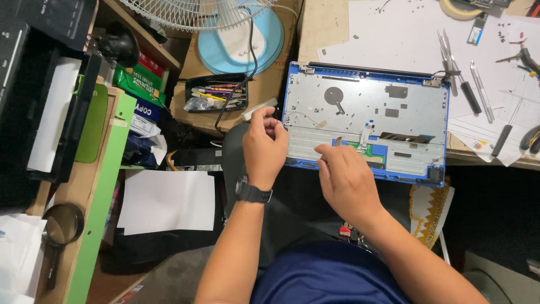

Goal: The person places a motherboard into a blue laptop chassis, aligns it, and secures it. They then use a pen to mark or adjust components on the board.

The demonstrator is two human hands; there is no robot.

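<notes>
The laptop shell (365,121) lies upside-in on the edge of the desk (326,22), a blue frame around a bare silver metal plate with a dark round patch, small cut-outs, a thin wire and a white ribbon cable (366,132) near its middle. I see my left hand (264,146) at the shell's left edge, fingers curled in close together, the thumb and forefinger pinched near a small pale piece (260,108) that sticks out just beside the frame; I cannot tell whether they actually grip it. A black watch (253,193) sits on that wrist. My right hand (346,180) rests on the near rim of the shell, fingers loosely bent and held together, the fingertips (322,150) touching the pale lower strip of the plate and holding nothing. The shell sits between and just beyond both hands, its far hinge side pointing away from me. To its right, on white paper (405,34), lie tweezers (447,53) and screwdrivers (467,93). To the left stand a black tray of pens (216,93) and a blue fan base (242,39).
</notes>
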